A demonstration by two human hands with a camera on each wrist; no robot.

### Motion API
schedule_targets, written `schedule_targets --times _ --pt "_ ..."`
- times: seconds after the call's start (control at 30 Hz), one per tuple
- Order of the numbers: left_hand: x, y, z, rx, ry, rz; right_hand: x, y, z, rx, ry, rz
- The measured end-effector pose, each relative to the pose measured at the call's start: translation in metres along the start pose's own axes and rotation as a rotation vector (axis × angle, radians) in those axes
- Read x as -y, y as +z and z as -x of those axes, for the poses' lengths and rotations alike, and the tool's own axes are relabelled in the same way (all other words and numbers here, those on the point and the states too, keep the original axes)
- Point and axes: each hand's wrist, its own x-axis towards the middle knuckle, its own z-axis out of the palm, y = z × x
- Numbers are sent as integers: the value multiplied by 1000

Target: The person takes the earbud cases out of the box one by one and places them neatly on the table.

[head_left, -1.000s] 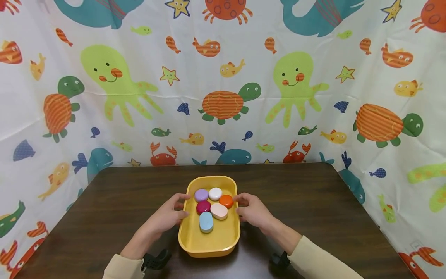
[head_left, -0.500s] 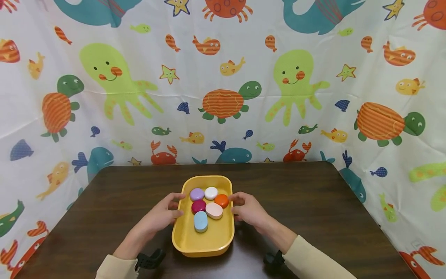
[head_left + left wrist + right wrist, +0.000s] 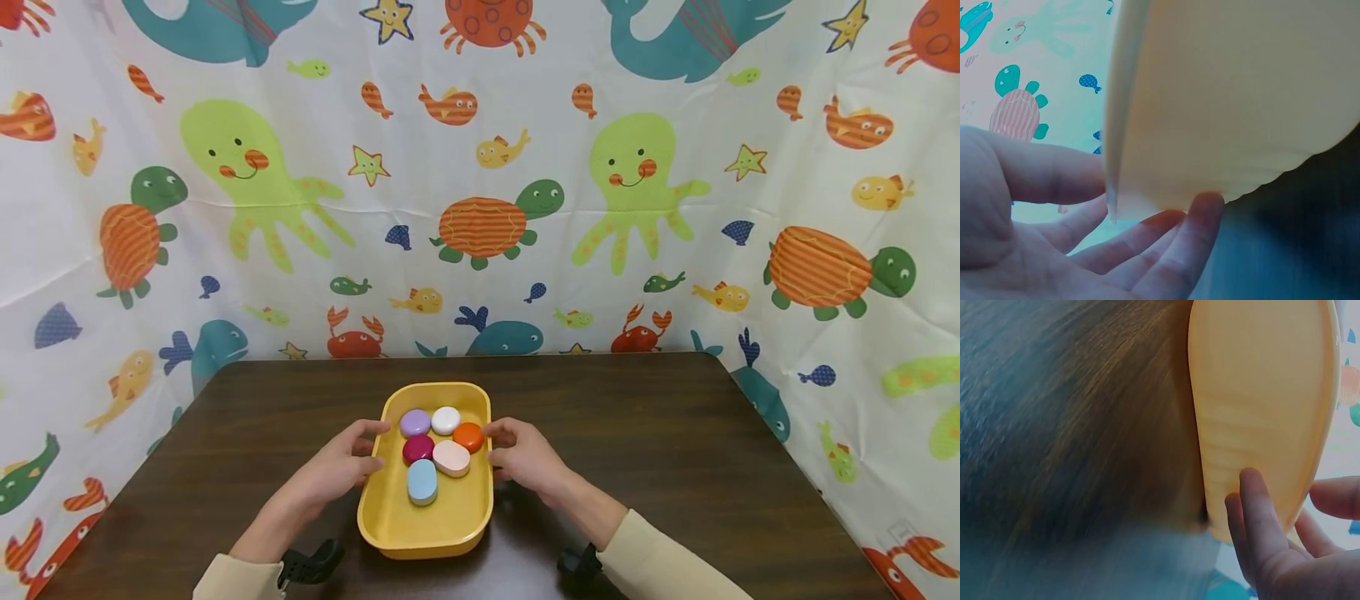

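A yellow rectangular tray with rounded corners is held by both hands near the middle of the dark table. In it lie several smooth rounded pieces: a lilac one, a white one, an orange one, a dark pink one, a pale pink one and a light blue one. My left hand grips the left side, thumb at the rim and fingers against the outer wall in the left wrist view. Opposite it, my right hand grips the right side the same way.
The dark wooden table reaches back to a white curtain printed with sea animals, which also runs along both sides. Dark straps sit around the wrists below beige sleeves.
The tray has shifted left across the table with the pieces in it, both hands moving along with it. Their hold on its sides looks the same.
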Motion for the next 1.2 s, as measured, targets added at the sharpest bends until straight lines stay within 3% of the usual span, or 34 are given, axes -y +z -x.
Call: schedule_targets --times 0.73,1.2 --pt "12 -18 3 -8 -48 -30 3 20 -4 -5 -6 -16" --pt "17 -29 5 -27 -46 -47 6 34 -9 -11 -24 -18"
